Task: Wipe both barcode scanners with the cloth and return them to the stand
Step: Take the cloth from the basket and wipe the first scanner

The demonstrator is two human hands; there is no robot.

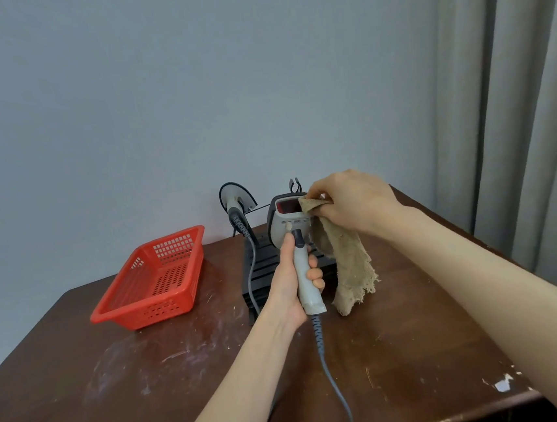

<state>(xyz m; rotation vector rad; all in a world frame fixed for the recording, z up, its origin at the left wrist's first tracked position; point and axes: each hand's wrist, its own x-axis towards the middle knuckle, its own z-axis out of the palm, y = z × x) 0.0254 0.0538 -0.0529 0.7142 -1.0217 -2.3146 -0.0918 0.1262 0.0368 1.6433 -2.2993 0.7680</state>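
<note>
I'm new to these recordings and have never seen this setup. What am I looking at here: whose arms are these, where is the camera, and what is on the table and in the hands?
There is no machine here. A person works with bare hands, and the single picture comes from a wide-angle camera worn on their head, looking forward and down. The left hand grips a grey barcode scanner by its handle, and its cable runs toward the viewer. The right hand pinches a tan cloth against the scanner's head. On the brown table are a black stand, with a second scanner at its back left, and a red basket further left.
</note>
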